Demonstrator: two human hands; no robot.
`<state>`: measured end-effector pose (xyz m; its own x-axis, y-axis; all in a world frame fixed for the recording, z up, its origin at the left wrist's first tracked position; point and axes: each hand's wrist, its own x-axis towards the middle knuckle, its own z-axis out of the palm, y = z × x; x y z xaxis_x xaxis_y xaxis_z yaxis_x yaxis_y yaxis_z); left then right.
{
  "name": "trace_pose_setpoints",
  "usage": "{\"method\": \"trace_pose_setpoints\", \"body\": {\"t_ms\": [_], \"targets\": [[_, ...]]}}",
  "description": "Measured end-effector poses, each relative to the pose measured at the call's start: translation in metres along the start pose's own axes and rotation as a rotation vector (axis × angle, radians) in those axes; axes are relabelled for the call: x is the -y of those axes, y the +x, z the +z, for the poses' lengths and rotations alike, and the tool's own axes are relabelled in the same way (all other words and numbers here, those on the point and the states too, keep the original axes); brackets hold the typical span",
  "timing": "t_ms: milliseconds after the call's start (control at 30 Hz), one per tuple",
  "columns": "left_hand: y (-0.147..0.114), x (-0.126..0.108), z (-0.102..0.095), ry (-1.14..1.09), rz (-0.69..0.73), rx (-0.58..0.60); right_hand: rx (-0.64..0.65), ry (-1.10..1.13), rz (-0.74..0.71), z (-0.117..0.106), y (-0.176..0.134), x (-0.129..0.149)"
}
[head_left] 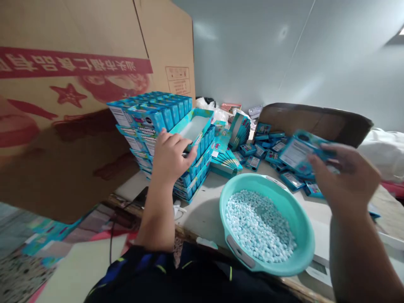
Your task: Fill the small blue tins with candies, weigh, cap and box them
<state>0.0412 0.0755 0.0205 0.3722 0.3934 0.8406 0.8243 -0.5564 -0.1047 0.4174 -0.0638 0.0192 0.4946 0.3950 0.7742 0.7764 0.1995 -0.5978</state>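
Note:
My left hand (173, 152) is at the near end of an empty blue display tray (205, 118), with its fingers bent over the edge. The tray lies on top of a stack of filled blue trays (192, 174). Raised over the right side of the table, my right hand (350, 176) grips a small blue carton (298, 153), its pale printed panel facing up; motion blurs it, and I cannot tell if there is more than one. Below lies a heap of similar small cartons (252, 163).
A turquoise basin (304, 235) of small white and pale blue pellets stands at the table's front edge. Stacked filled cartons (148, 111) rise at the left, beside a large cardboard box (126, 25). Folded blue trays (225, 155) lie behind the basin; a brown carton (315, 115) stands behind the heap.

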Motion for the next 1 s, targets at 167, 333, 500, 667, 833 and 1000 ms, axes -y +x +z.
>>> {"method": "trace_pose_setpoints", "body": {"t_ms": [167,333,500,667,833,1000], "targets": [[-0.003,0.006,0.016,-0.019,-0.01,-0.007,0.167,0.36,-0.185,0.119,0.067,0.088],[-0.004,0.005,0.018,-0.024,-0.017,-0.064,0.374,0.366,-0.205,0.248,0.088,0.129],[-0.004,0.003,0.022,0.012,-0.003,-0.154,0.39,0.377,-0.114,0.314,0.078,0.12],[-0.004,0.004,0.026,-0.019,0.005,-0.229,0.438,0.486,-0.124,0.324,0.08,0.11],[-0.003,0.004,0.029,-0.025,0.014,-0.278,0.467,0.473,-0.133,0.318,0.077,0.113],[-0.002,0.003,0.029,-0.007,0.02,-0.323,0.531,0.352,-0.221,0.305,0.06,0.127]]}}
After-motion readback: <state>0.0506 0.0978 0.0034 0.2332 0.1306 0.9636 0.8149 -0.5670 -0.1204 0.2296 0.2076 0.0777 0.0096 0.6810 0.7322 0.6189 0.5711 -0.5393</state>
